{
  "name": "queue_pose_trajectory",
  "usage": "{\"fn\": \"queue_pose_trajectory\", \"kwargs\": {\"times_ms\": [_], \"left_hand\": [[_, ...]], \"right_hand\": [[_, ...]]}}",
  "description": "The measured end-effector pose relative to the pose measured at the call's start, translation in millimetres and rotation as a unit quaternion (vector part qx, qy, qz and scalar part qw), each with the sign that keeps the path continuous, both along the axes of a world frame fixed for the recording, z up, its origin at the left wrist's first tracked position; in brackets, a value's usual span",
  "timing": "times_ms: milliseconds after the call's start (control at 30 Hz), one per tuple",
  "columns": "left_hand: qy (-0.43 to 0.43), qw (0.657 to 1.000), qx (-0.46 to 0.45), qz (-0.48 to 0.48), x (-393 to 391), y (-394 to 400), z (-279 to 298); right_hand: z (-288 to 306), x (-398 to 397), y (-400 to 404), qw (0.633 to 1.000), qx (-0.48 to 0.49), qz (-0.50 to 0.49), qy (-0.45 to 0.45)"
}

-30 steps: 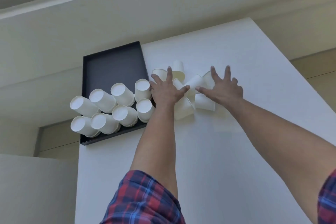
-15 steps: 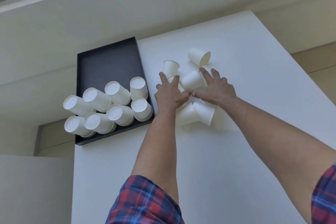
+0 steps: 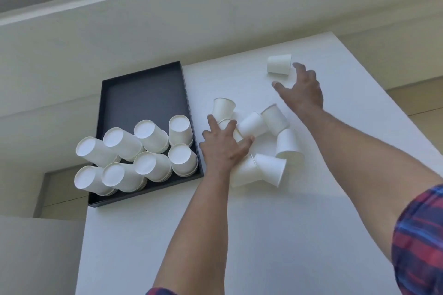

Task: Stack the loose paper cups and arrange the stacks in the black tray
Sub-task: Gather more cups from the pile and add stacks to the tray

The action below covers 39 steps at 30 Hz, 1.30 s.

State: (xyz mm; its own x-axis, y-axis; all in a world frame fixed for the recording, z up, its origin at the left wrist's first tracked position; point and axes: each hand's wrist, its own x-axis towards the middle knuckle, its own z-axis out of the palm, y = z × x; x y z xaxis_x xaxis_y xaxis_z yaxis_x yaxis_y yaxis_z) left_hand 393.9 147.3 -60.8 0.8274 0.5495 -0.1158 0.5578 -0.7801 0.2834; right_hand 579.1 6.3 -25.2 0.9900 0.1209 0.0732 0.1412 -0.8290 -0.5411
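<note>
A black tray (image 3: 143, 93) lies at the left edge of the white table (image 3: 263, 235). Several stacks of white paper cups (image 3: 153, 146) stand upside down in its near half. To its right several loose white cups (image 3: 268, 141) lie on their sides in a cluster. My left hand (image 3: 224, 147) rests spread over the left part of that cluster, covering one cup. One cup (image 3: 279, 64) lies apart, farther back. My right hand (image 3: 302, 90) hovers just beside it, fingers spread and holding nothing.
The tray's far half is bare. The tray overhangs the table's left edge slightly. Beyond the table are pale walls and a lower ledge at the left. My plaid sleeves (image 3: 419, 242) show at the bottom.
One cup has rolled away toward the far right. My right hand has left the cluster and moved out after it. My left hand stays on the cluster.
</note>
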Motion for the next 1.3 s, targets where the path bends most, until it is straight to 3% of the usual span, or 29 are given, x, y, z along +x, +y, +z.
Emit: {"fn": "queue_pose_trajectory", "kwargs": {"times_ms": [67,200,267,467,633,700,833,967,1067,1133,1300], "left_hand": [[-0.004,1.000,0.001,0.006,4.8,2.5,-2.6],[-0.014,1.000,0.004,0.005,13.4,4.9,-9.1],[-0.024,1.000,0.009,0.007,16.4,4.6,-11.5],[-0.029,0.999,0.025,0.023,19.8,-3.7,-12.5],[-0.015,0.999,0.031,0.020,17.8,-4.4,-10.4],[-0.017,0.999,0.035,0.024,16.3,-4.8,-9.7],[-0.018,0.999,0.039,0.024,17.5,-5.6,-10.9],[-0.018,0.999,0.041,0.026,19.2,-5.5,-12.9],[-0.016,0.999,0.043,0.022,21.5,-5.6,-14.2],[-0.014,0.999,0.042,0.020,21.9,-5.1,-15.0],[-0.010,0.999,0.038,0.012,22.4,-4.4,-15.5]], "right_hand": [[7.9,48.6,7.0,0.994,0.081,-0.003,0.073],[0.0,111.6,24.6,0.975,0.153,0.023,0.161],[-9.1,127.5,37.6,0.961,0.205,0.037,0.180],[-37.9,124.7,64.8,0.955,0.222,0.069,0.187],[-37.3,109.5,72.3,0.978,0.116,0.090,0.149],[-33.5,99.5,71.9,0.993,0.071,0.075,0.055],[-27.5,98.9,66.3,0.992,0.074,0.018,-0.100],[-19.3,121.1,72.9,0.995,0.013,0.096,-0.030],[-14.9,131.2,89.6,0.983,-0.089,0.158,0.012],[-16.4,134.0,100.9,0.972,-0.147,0.180,0.027],[-32.5,130.0,108.4,0.965,-0.187,0.182,0.013]]}}
